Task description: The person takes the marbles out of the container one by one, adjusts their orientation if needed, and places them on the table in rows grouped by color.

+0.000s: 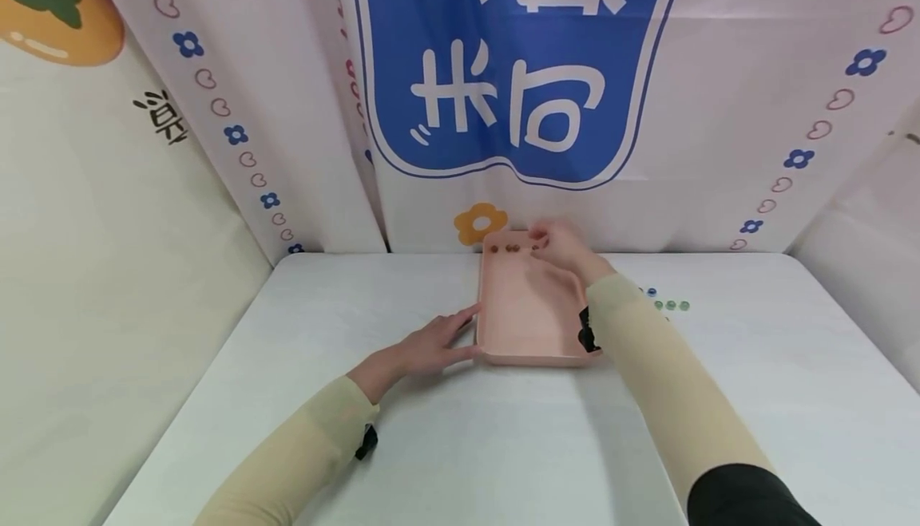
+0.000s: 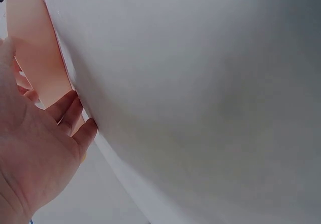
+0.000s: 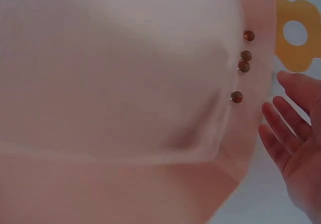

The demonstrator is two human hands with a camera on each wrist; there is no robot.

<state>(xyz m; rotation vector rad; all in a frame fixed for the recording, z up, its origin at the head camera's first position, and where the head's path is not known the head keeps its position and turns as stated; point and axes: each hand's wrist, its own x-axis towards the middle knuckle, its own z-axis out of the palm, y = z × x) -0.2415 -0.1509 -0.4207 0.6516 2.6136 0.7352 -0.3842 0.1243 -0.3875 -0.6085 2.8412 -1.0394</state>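
A pink rectangular tray (image 1: 528, 310) lies lengthwise on the white table against the back wall. Several brown glass marbles (image 3: 244, 67) sit inside it along its far wall, two of them side by side. My left hand (image 1: 431, 344) is at the tray's left side, its spread fingers touching the outer wall; the left wrist view has the fingertips right at the tray's edge. Over the far right end is my right hand (image 1: 564, 251). In the right wrist view its loosely bent fingers (image 3: 276, 141) are beside the rim, holding nothing.
To the right of the tray, green marbles (image 1: 672, 305) and a blue marble (image 1: 652, 292) lie on the table (image 1: 762, 366), partly hidden by my right sleeve (image 1: 661, 366). A printed cloth (image 1: 676, 215) hangs straight behind the table's back edge.
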